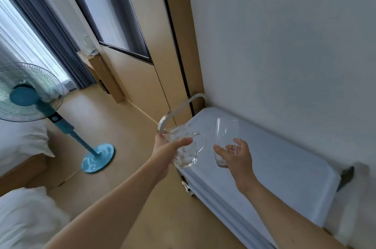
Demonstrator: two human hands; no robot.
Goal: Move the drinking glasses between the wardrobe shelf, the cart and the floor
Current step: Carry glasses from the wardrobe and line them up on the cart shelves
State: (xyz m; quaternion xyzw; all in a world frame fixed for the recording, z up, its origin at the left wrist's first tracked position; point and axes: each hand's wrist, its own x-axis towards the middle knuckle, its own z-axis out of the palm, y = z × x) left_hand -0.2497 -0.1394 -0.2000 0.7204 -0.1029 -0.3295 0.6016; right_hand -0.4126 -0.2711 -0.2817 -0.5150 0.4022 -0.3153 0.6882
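Two glasses are up over the cart's [264,159] near-left corner — the left hand [162,152] holds the handled glass [184,148], the right hand [237,157] holds the tall glass [225,137] — so set them down slowly, bottoms flat, not bumping.

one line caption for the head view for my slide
Left hand holds a handled glass mug, right hand a tall drinking glass, both above the white cart.

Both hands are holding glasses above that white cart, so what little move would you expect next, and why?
Probably lowering both glasses onto the cart top. The left hand grips a glass mug near the cart's handle end, the right hand grips a tall glass upright over the bare white surface, and neither seems to touch it yet.
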